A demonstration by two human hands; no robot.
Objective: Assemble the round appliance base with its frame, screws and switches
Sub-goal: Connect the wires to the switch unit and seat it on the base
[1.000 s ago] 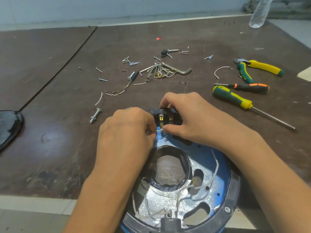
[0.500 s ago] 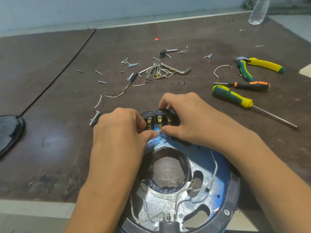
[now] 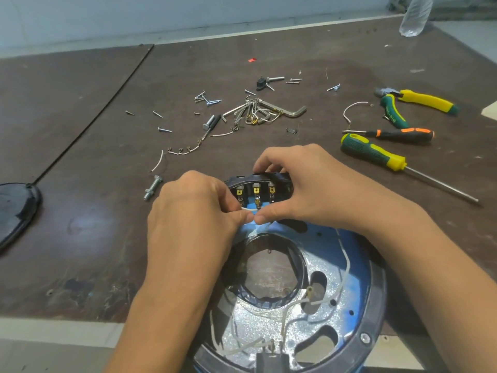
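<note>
My left hand now uncovers the black plastic switch block, pinching the thin white wire just below it; right hand grips the block, so wiring looks underway.

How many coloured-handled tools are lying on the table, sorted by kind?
Screwdrivers: 2 (green-and-yellow screwdriver, black-and-orange screwdriver)
Pliers: 1
Total: 3

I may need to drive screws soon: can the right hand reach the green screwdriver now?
Likely yes, once freed: the right hand grips the switch block, and the screwdriver lies close on its right with bare table between.
</note>
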